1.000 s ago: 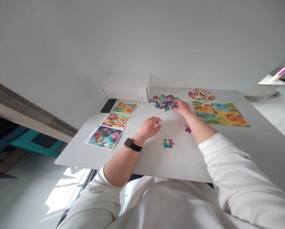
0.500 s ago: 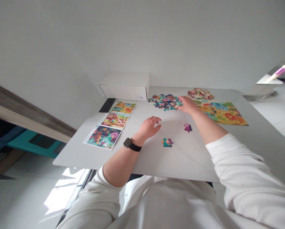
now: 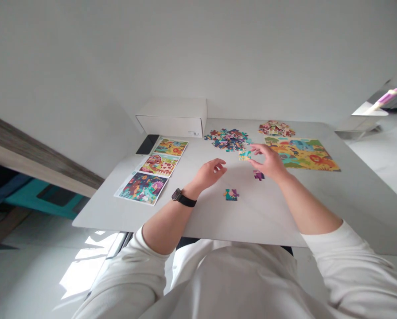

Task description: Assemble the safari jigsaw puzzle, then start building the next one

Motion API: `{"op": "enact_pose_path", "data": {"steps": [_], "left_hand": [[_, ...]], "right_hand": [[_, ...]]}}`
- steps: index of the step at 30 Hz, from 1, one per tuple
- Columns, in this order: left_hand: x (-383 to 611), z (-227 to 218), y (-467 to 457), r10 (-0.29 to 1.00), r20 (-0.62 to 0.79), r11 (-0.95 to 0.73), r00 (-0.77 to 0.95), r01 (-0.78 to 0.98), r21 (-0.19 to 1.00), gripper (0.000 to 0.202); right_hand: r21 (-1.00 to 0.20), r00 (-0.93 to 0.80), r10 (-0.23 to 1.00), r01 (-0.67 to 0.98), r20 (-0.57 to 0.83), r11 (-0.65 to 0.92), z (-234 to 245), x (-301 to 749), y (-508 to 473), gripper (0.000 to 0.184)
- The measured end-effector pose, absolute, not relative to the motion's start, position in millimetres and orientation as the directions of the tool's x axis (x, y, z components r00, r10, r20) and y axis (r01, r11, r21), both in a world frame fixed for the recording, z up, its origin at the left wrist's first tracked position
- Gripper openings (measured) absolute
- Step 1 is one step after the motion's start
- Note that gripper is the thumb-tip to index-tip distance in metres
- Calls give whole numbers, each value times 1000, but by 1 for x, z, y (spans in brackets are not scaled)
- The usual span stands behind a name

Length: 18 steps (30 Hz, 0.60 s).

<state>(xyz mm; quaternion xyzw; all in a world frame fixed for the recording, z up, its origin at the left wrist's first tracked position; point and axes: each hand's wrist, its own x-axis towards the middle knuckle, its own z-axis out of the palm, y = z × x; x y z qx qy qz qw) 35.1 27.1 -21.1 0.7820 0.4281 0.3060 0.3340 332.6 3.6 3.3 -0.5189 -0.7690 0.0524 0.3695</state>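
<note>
My right hand (image 3: 267,160) pinches a teal and yellow jigsaw piece (image 3: 244,155) between thumb and fingertips, just in front of the heap of puzzle pieces (image 3: 230,139). Below that hand lies a purple puzzle piece (image 3: 258,176), partly covered by it. My left hand (image 3: 212,172) hovers over the table, fingers loosely curled and apart, holding nothing. Nearer to me rests a small group of joined pieces (image 3: 231,195) in teal, yellow and purple.
At right lies an animal puzzle (image 3: 313,155), with a second heap of pieces (image 3: 276,128) behind it. A picture sheet (image 3: 143,188) and a phone (image 3: 147,144) lie at left. Against the wall stands a white box (image 3: 172,118) on the white table (image 3: 192,221).
My right hand has drawn back from the heap toward me, bringing out a teal and yellow jigsaw piece. My left hand has barely moved. The view has shifted slightly.
</note>
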Motion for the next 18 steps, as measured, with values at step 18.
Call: {"op": "enact_pose_path", "data": {"steps": [18], "left_hand": [[43,-21,26,854,-144,147,501,32,989,34]], "right_hand": [[-572,-270,801,583,534,577,-29,291,-22,43]]}}
